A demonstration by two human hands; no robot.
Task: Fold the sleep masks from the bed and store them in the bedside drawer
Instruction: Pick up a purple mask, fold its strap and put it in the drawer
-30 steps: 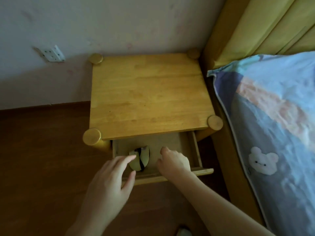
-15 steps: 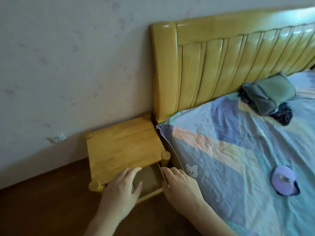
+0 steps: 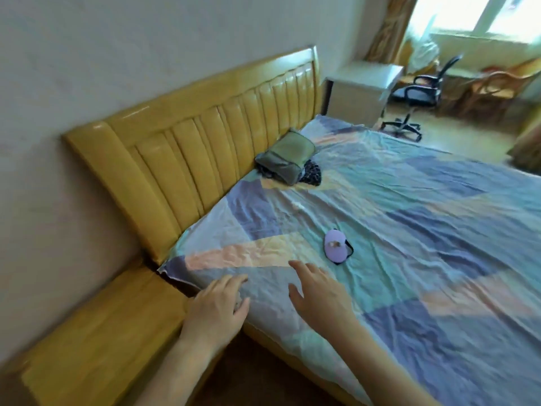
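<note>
A lilac sleep mask (image 3: 336,248) with a black strap lies flat on the patchwork bed sheet (image 3: 409,224). My right hand (image 3: 317,291) hovers over the sheet just short of the mask, fingers spread and holding nothing. My left hand (image 3: 216,309) is at the bed's near corner, fingers apart and empty. The wooden bedside table (image 3: 96,341) fills the lower left; its drawer is hidden from view.
A green bag (image 3: 284,158) and a dark patterned cloth (image 3: 311,172) rest against the yellow headboard (image 3: 205,142). Beyond the bed stand a white cabinet (image 3: 360,89) and a black office chair (image 3: 418,92). Wooden floor shows below the bed edge.
My view has swung from the open drawer, with a folded mask inside, up to the bed. Both hands have left the drawer and moved right over the sheet toward the lilac mask.
</note>
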